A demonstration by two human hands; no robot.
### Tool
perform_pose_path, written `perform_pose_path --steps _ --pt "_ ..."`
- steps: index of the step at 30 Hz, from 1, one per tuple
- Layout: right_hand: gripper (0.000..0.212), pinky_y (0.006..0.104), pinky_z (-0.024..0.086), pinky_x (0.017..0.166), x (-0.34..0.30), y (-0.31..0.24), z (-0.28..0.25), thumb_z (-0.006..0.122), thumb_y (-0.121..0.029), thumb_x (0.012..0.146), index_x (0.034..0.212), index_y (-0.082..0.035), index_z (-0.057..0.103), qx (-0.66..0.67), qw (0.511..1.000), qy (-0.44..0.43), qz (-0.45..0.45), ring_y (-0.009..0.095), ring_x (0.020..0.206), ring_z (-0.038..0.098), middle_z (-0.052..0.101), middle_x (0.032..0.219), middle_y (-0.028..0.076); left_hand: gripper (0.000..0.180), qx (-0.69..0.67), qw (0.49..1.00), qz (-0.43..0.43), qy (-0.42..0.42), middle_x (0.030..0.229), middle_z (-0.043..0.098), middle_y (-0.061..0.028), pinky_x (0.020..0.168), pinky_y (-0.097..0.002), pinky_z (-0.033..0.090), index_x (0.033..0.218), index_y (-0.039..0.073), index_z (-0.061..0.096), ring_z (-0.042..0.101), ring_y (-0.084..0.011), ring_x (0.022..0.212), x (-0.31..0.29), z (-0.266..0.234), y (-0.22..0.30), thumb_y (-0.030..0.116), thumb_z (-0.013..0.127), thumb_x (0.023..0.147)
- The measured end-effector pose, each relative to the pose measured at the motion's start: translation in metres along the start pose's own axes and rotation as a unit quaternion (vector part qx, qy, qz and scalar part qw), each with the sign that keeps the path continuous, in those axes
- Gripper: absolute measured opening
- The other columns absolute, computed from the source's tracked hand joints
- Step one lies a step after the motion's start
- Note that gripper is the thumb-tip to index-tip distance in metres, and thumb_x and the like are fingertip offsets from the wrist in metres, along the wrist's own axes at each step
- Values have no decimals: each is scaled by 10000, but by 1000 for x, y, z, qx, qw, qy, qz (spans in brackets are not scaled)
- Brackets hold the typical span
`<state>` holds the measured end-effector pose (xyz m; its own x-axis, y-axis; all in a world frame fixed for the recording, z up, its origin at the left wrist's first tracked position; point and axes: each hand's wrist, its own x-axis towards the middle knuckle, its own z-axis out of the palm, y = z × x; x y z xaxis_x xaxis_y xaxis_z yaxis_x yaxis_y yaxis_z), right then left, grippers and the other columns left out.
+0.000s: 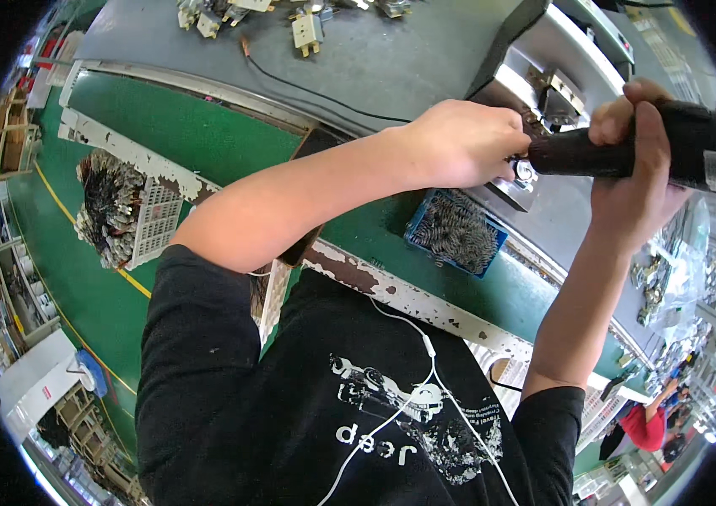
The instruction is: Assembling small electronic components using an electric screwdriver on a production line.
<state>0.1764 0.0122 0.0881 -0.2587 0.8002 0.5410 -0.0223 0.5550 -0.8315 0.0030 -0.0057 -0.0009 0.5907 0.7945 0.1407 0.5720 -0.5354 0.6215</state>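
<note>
My right hand point(636, 169) is wrapped around a black electric screwdriver point(577, 153), held nearly level with its nose pointing left. The fingers of my left hand point(472, 145) are closed right at that nose. A small shiny round metal piece point(524, 171) shows just under those fingertips. What the left fingers pinch is mostly hidden by the hand itself. Both hands are over a metal fixture point(513, 196) on the workbench. Behind them stands a metal device point(560, 99) with a silver block.
Below my left hand lies a blue tray point(495, 255) of small metal parts. White plug pieces point(307, 32) and a black cord point(316, 95) lie on the grey bench point(408, 63). A white basket point(158, 221) holds bundled cords at left. Far right, a person in red point(646, 427) is visible.
</note>
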Motion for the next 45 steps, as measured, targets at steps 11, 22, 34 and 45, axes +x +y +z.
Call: perform_pose_path --steps 11,22,34,45 --pt "811 309 532 595 -8 2 20 631 41 911 1539 -53 126 48 995 50 -78 165 625 626 659 978 209 273 18 999 -12 -25 1124 625 -89 887 -424 528 1022 48 660 635 -299 1058 0 -1 3 281 696 883" --pt "837 288 526 581 -9 -2 29 622 32 921 1548 -54 75 -35 996 70 -36 153 630 614 664 1029 248 294 -8 1000 6 -17 1124 621 -81 887 -428 528 1094 67 639 633 -304 1053 1 1 -1 266 701 886" --pt "302 338 475 684 31 -33 -33 624 -125 939 1095 132 602 -31 981 147 -125 186 668 562 599 742 126 304 48 995 83 41 1062 617 -34 783 -388 551 1123 122 680 649 -249 957 0 4 3 266 717 859" --pt "499 326 560 584 34 -7 3 648 15 903 1338 37 405 14 966 212 -148 193 619 655 684 833 190 240 72 989 98 88 987 586 -36 742 -377 553 1049 125 664 635 -247 882 -4 11 0 238 725 846"
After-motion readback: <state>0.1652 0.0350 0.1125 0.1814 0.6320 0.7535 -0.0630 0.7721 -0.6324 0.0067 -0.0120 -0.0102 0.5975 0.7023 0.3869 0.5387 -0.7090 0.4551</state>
